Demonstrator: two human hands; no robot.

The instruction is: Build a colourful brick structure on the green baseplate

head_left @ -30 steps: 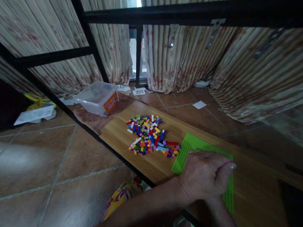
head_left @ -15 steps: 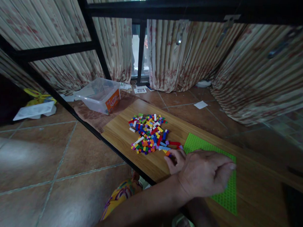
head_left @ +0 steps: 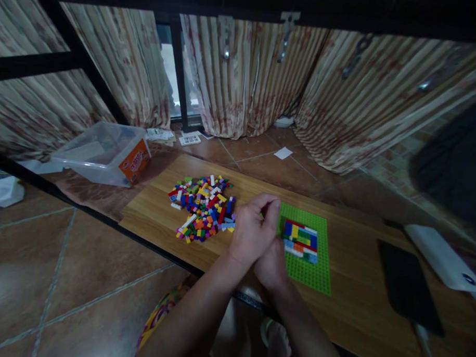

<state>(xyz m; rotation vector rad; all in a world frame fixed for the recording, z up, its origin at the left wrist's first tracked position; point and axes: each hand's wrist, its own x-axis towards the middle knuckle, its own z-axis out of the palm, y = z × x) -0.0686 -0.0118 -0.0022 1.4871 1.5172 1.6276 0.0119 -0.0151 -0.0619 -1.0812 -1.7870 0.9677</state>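
My left hand (head_left: 254,228) is over the table between the brick pile and the green baseplate (head_left: 308,280). Its thumb and forefinger are pinched together near the plate's left edge, and whatever they hold is too small or hidden to make out. Crossing behind it is my right hand (head_left: 272,263), whose fingers are covered by the left one. On the baseplate sits a flat build of toy bricks (head_left: 301,240) in blue, red, yellow, green, white and orange. To the left of my hands lies a loose heap of toy bricks (head_left: 206,206) in many colours.
A clear plastic box (head_left: 102,153) with an orange label stands beyond the wooden table (head_left: 154,212) on the left. At right lie a black phone-like slab (head_left: 409,286) with a cable and a white device (head_left: 444,256). A dark frame bar (head_left: 157,248) runs along the near edge.
The view has turned right. My left hand has drawn back left off the baseplate, uncovering the brick build. My right hand has left the heap's edge and is now behind the left hand.
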